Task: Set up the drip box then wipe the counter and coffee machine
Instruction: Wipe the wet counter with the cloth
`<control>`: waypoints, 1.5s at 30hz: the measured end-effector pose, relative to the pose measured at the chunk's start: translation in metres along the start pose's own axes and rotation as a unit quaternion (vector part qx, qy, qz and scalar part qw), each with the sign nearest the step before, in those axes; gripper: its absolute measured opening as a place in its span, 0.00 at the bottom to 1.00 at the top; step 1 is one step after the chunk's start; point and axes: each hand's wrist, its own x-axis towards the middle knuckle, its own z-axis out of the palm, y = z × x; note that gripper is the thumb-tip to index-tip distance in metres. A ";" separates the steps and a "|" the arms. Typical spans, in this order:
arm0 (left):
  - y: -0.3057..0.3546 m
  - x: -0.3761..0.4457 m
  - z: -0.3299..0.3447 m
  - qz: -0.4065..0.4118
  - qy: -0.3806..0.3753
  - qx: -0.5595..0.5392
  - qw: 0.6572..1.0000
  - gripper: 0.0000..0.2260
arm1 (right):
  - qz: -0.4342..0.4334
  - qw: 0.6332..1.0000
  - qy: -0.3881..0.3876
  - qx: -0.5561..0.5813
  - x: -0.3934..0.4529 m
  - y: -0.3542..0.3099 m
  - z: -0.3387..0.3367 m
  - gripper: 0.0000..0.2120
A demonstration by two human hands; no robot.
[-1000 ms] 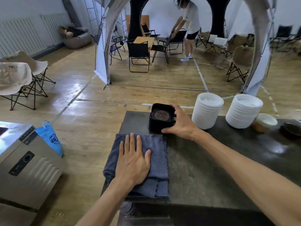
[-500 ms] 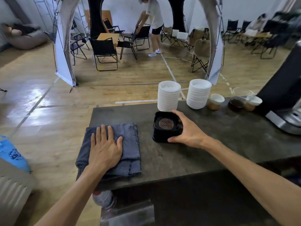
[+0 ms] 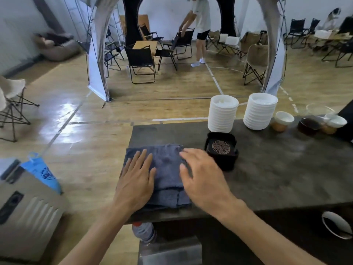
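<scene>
A folded grey-blue cloth [image 3: 168, 169] lies on the left end of the dark counter [image 3: 277, 173]. My left hand [image 3: 136, 180] rests flat on the cloth's left half, fingers apart. My right hand [image 3: 202, 178] hovers over or touches the cloth's right edge, fingers spread and blurred; it holds nothing. The black square drip box [image 3: 221, 150], with a round copper mesh in its top, stands on the counter just right of the cloth, free of both hands. A dark edge of the coffee machine [image 3: 346, 117] shows at the far right.
Two stacks of white lids or bowls [image 3: 222, 113] [image 3: 259, 111] stand behind the drip box. Small cups and a dark glass pot [image 3: 308, 126] sit to their right. A metal appliance [image 3: 28, 211] with a blue bag [image 3: 43, 173] is at the left, a bottle [image 3: 144, 231] under the counter.
My right hand has let go of the drip box and moved left onto the cloth. My left hand stays flat on the cloth. The head camera has swung.
</scene>
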 end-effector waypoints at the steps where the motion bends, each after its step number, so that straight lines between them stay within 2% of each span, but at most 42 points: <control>1: -0.001 0.003 0.001 0.007 -0.003 0.021 1.000 0.33 | -0.009 0.997 -0.076 -0.001 0.003 -0.014 0.021 0.25; 3: -0.003 0.009 0.004 0.007 -0.014 0.064 0.998 0.37 | -0.017 0.983 -0.172 -0.060 0.011 -0.025 0.058 0.35; 5: -0.008 0.013 0.008 -0.005 -0.019 0.082 0.996 0.38 | 0.007 0.977 -0.195 -0.080 0.022 -0.022 0.077 0.37; 12: -0.020 0.072 0.020 -0.034 -0.025 0.072 0.997 0.34 | 0.038 0.975 -0.202 -0.087 0.077 0.006 0.111 0.29; 15: -0.025 0.119 0.022 -0.046 -0.026 0.063 0.997 0.28 | 0.058 0.975 -0.198 -0.087 0.120 0.019 0.126 0.28; 19: -0.031 0.165 0.025 -0.038 -0.018 0.059 0.997 0.27 | 0.088 0.975 -0.194 -0.070 0.159 0.032 0.142 0.28; 22: -0.035 0.185 0.027 -0.030 0.011 0.074 0.997 0.26 | 0.099 0.974 -0.186 -0.078 0.178 0.037 0.148 0.28; 27: -0.034 0.203 0.024 -0.034 0.003 0.076 0.997 0.24 | 0.107 0.971 -0.193 -0.088 0.196 0.041 0.150 0.27; 36: -0.028 0.166 0.027 -0.023 -0.005 0.061 0.998 0.28 | 0.087 0.970 -0.216 -0.075 0.159 0.036 0.134 0.28; 42: -0.006 0.092 0.019 -0.011 -0.049 0.034 0.998 0.27 | 0.074 0.969 -0.224 -0.075 0.090 0.018 0.107 0.28; 45: 0.005 0.039 0.017 0.004 -0.046 0.042 0.998 0.28 | 0.055 0.975 -0.199 -0.083 0.037 0.006 0.089 0.30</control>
